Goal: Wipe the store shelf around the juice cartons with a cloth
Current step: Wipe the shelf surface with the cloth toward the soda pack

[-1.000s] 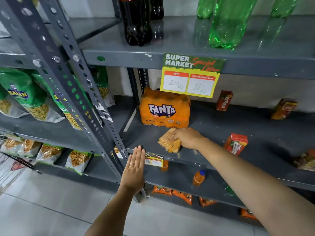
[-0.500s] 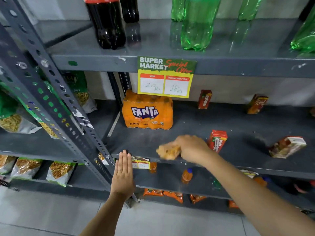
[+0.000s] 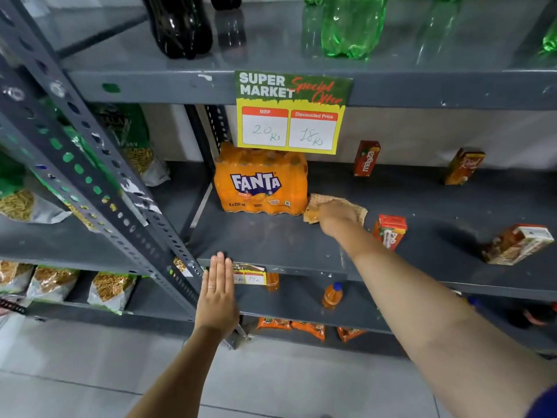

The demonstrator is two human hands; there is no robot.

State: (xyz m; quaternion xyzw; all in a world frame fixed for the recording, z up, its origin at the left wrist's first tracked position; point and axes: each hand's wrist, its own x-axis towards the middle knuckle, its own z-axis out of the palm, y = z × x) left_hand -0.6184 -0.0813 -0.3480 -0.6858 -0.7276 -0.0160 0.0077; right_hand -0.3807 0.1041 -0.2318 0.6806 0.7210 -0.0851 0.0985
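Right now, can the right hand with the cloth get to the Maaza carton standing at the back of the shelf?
Probably yes. The right hand presses the cloth beside the Fanta pack, and bare shelf lies between it and the Maaza carton. Nothing stands in that path.

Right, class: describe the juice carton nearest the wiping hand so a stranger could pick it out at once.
Start at the orange Fanta pack on the grey middle shelf. Just right of it the right hand presses a tan cloth flat. The carton stands upright right of that hand, near the front edge; the Maaza carton and another stand at the back, and one lies tipped over.
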